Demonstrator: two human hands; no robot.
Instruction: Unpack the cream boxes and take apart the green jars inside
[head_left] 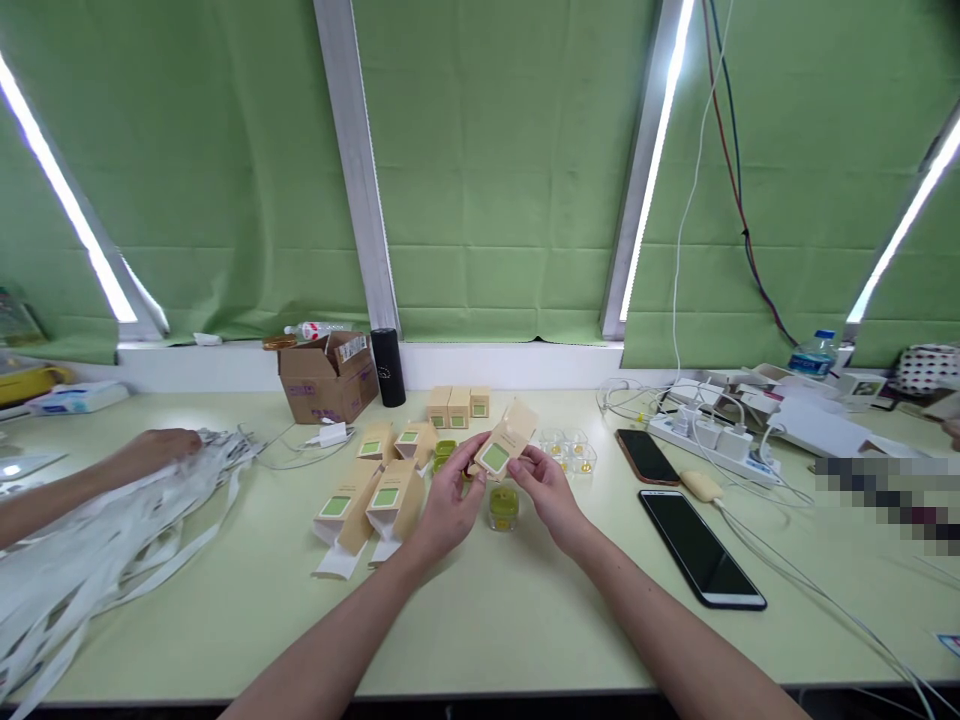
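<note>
Holding the box [507, 440] in midair between the left hand [452, 495] and right hand [551, 490], both pinched on its sides, is best done with light pressure, leaving it uncreased and clear of the nearby jar [503, 508] and the boxes [349, 500] on the table [480, 620].

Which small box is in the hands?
The box between the left hand and right hand; the other small boxes rest on the table.
</note>
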